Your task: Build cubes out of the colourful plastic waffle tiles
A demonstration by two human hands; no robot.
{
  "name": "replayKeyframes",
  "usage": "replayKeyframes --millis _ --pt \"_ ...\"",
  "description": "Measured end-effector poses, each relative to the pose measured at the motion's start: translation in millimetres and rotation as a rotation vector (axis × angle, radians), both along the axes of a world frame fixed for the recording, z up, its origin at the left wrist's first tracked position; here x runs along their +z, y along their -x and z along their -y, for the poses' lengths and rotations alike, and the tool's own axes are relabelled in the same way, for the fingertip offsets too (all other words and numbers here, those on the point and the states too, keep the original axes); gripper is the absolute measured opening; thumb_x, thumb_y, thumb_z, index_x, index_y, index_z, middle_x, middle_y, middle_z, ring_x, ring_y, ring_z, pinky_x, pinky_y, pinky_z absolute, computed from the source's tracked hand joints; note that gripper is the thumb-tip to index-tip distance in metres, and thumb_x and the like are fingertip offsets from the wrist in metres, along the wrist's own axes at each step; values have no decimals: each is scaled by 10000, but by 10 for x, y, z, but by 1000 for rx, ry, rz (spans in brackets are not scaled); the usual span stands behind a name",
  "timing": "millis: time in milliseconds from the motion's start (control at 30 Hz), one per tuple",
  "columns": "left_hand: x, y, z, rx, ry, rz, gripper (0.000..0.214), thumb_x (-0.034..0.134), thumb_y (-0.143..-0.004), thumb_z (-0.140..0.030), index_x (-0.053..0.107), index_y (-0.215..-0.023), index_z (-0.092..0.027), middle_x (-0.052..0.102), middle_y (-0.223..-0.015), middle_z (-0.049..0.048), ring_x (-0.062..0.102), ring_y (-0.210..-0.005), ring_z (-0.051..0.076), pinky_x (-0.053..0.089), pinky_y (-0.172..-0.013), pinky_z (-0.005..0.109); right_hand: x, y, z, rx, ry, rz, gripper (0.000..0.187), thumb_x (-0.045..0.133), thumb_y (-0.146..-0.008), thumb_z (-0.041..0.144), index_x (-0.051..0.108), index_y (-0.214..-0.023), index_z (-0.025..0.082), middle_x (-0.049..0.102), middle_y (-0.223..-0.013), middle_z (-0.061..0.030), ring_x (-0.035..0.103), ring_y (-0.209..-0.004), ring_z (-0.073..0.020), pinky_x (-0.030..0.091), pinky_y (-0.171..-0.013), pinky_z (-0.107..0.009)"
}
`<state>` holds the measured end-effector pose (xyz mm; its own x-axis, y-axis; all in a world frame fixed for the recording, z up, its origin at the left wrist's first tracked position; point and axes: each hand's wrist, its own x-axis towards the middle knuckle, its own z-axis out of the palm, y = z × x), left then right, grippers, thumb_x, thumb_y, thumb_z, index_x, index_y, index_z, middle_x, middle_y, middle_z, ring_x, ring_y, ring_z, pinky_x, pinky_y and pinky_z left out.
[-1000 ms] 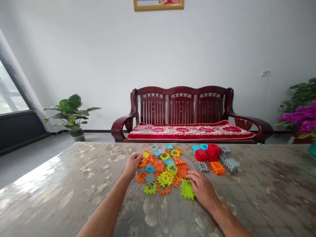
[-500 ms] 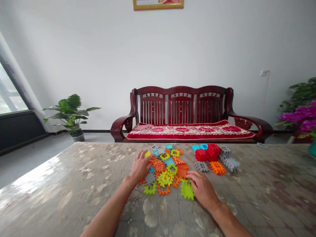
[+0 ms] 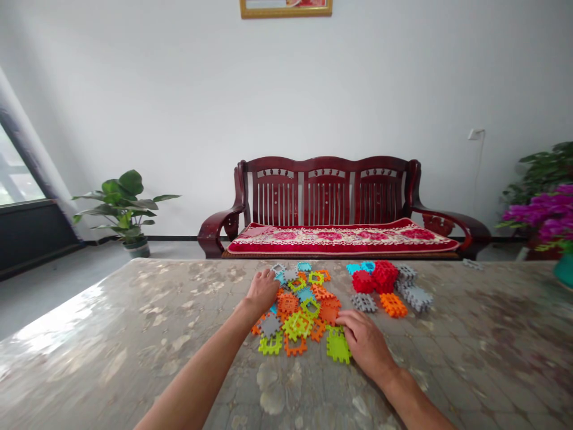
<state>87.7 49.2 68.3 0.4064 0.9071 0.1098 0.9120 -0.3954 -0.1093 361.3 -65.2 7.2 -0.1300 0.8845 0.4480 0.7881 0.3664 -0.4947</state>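
Note:
Toothed plastic building pieces in orange, lime, grey and blue lie in a loose pile on the table. At its far left edge is my left hand, fingers bent down and drawn together. Whatever lies under those fingers is hidden. My right hand rests at the pile's right side, fingers loosely stretched out. Its fingertips are by an orange piece and a lime square piece, with nothing visibly held.
Right of the pile stand red joined pieces, an orange stack and grey stacks. One grey piece lies near the far edge. Purple flowers are at the right. Beyond the patterned table is a wooden bench.
My left hand has moved slightly away from me and to the right, its fingers closing in over the lime piece seen there before. My right hand has stayed in place.

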Motion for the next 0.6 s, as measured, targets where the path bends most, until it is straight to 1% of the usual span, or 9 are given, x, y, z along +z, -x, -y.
replayKeyframes --millis 133,300,400,500,600 --pt "-16 -23 -10 -20 -8 7 186 586 -791 -149 720 -913 -189 635 -1137 143 482 -1179 289 383 -980 406 -5 -2 1 -7 3 -2 364 439 -799 87 727 -942 256 701 -1049 -41 612 -1011 -197 452 -932 -350" --pt "-58 -13 49 30 -29 32 242 506 -826 -127 718 -925 -186 648 -1080 147 540 -1088 271 372 -975 413 -2 4 2 -5 -2 -9 375 434 -804 82 730 -950 261 699 -1048 -40 609 -1022 -195 447 -945 -352" --pt "-49 -9 87 68 -25 43 237 518 -824 -144 707 -956 -197 642 -1103 131 551 -1080 260 368 -978 408 5 7 3 -4 2 -6 379 438 -801 81 732 -961 261 699 -1049 -40 607 -1022 -195 443 -951 -353" --pt "-30 -5 97 112 6 39 206 572 -804 -211 702 -963 -215 644 -1103 115 574 -1052 261 401 -934 397 6 6 2 -3 5 1 382 437 -800 80 732 -961 262 698 -1050 -38 604 -1024 -194 442 -949 -351" --pt "-27 -11 76 133 34 26 221 611 -774 -243 705 -970 -206 642 -1115 127 581 -1054 279 418 -912 399 -3 3 -1 0 6 8 391 426 -801 75 730 -958 265 698 -1053 -32 604 -1023 -190 443 -946 -346"
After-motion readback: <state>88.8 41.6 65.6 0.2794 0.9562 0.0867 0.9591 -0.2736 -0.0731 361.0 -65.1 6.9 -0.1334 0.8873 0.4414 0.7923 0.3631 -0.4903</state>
